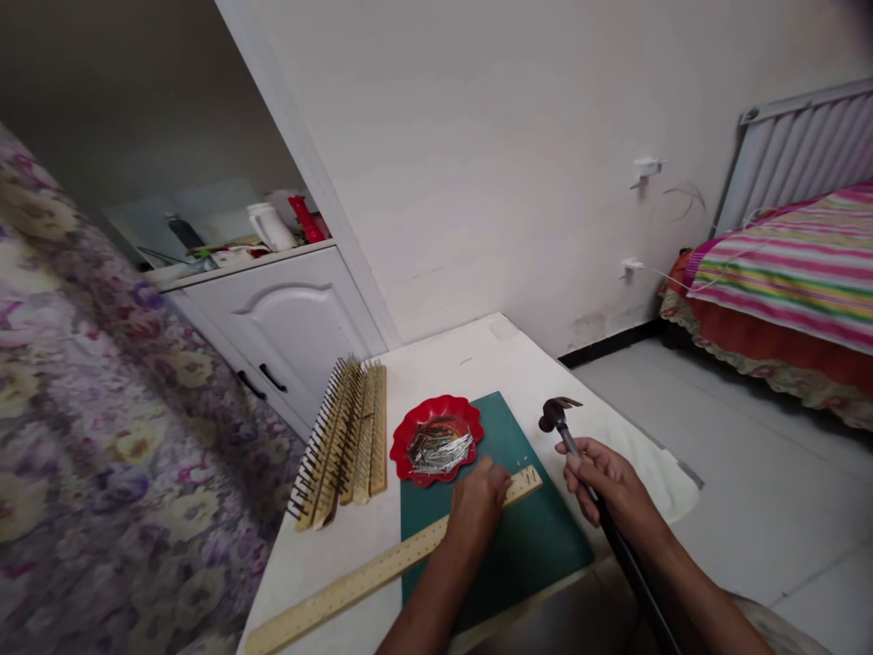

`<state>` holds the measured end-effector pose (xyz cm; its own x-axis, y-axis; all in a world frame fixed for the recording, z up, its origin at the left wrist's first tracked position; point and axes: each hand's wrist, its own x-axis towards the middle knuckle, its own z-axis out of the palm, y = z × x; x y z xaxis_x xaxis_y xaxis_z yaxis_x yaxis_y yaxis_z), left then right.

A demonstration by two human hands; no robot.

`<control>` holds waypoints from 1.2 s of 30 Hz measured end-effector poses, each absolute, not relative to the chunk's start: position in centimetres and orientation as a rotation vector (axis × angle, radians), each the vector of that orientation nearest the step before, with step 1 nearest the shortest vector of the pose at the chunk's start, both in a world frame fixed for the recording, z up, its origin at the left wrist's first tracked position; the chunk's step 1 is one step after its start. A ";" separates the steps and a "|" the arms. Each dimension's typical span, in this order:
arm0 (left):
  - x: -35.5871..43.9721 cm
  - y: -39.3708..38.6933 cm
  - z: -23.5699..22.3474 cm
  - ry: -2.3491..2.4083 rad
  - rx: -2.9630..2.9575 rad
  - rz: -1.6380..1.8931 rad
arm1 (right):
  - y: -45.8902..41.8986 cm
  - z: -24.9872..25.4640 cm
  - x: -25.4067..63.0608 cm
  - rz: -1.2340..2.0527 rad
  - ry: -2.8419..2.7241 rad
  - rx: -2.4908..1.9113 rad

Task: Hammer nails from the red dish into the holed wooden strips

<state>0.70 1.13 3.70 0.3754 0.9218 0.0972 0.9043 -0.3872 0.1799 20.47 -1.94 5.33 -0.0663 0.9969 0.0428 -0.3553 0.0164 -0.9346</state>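
My right hand [610, 482] is wrapped round the shaft of a claw hammer [556, 415], its head raised above the table's right side. My left hand [480, 491] rests on a long, pale wooden strip [368, 575] with rows of small holes. The left fingers are curled and closed near the strip's far end; whatever they hold is hidden. A few nails [529, 475] stand in that end, just beyond the fingers. Beneath lies a green mat [522, 537]. Touching the mat's far left part, a red scalloped dish [404, 435] holds many loose nails [440, 448].
Several wooden strips studded with upright nails [345, 432] lie side by side on the white table [446, 368], left of the dish. Behind stand a wall and a white cabinet [286, 318]. A floral curtain [170, 437] hangs at left; a bed [797, 273] is at right.
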 end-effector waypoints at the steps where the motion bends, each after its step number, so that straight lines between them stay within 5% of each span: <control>1: 0.9 1.2 4.0 1.682 2.532 0.233 | -1.9 5.3 20.5 1.389 -1.005 -0.886; 6: 1.5 1.9 5.0 1.636 2.580 0.142 | -1.9 5.4 20.5 1.397 -0.994 -0.909; 21: 1.6 2.9 1.9 1.508 2.193 0.801 | -2.1 5.5 19.8 1.428 -1.026 -0.915; 36: 2.0 2.5 1.5 1.607 2.428 0.535 | -3.9 6.3 18.7 1.555 -1.288 -0.919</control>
